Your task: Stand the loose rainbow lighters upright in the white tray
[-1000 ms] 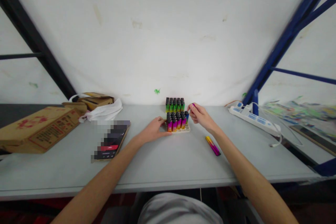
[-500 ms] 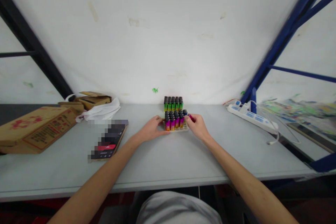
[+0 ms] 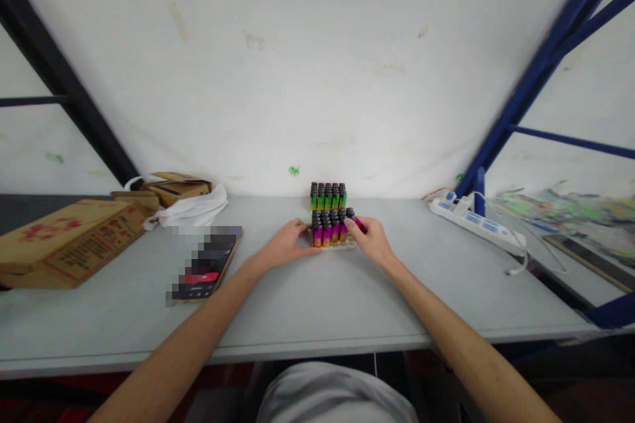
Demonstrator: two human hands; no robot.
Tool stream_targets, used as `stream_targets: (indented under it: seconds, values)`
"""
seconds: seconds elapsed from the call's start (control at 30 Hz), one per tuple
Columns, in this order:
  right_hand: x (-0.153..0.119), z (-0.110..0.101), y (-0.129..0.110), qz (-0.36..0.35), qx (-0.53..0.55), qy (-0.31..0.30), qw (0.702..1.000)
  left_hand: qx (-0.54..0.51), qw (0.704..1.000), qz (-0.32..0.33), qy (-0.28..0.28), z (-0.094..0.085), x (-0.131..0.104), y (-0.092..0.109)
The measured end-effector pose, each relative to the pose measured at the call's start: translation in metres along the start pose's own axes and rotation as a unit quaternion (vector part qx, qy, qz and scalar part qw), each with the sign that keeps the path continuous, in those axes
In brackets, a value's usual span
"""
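Upright purple-and-orange lighters (image 3: 326,232) with dark tops stand in rows in a pale tray (image 3: 342,246). Some holes show along the tray's right front. My left hand (image 3: 288,244) grips the tray's left side, its thumb along the front corner. Over the right side of the tray, my right hand (image 3: 373,242) pinches a purple lighter (image 3: 358,223), tilted and partly hidden by the fingers. Just behind, against the wall, stands a block of green lighters (image 3: 328,198) with black tops.
A phone (image 3: 206,271), partly pixelated, lies left of my left forearm. Farther left are a cardboard box (image 3: 64,238), a smaller open box (image 3: 178,190) and a white plastic bag (image 3: 193,209). A white power strip (image 3: 476,221) with cables lies to the right, beside a blue metal frame (image 3: 526,73).
My right hand has shifted slightly left, bringing the pinched lighter closer to the rows in the tray. My left hand stays at the tray's left side.
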State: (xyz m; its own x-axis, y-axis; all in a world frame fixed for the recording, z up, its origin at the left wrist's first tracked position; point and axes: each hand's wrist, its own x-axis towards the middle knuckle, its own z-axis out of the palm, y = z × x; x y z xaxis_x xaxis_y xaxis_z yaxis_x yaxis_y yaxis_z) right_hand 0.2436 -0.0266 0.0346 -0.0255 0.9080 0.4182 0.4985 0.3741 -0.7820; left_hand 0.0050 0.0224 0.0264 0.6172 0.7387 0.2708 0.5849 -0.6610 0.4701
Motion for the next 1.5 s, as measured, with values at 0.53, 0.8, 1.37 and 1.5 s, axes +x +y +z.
stream_targets:
  seconds: [0.53,0.8,1.37,1.5]
  values:
    - [0.0,0.001,0.0,0.006,-0.01,0.016,1.0,0.023,1.0,-0.014,0.015,0.003,-0.001,0.0]
    - [0.0,0.001,0.0,-0.013,-0.024,0.001,1.0,0.029,0.999,-0.005,0.018,0.002,-0.001,0.0]
    - [-0.001,-0.024,-0.007,-0.136,-0.166,-0.094,0.972,0.01,1.0,-0.003,0.013,0.001,-0.001,0.004]
    - [0.0,-0.022,0.0,-0.131,-0.166,-0.105,0.972,0.022,1.0,0.0,0.009,0.002,-0.001,0.002]
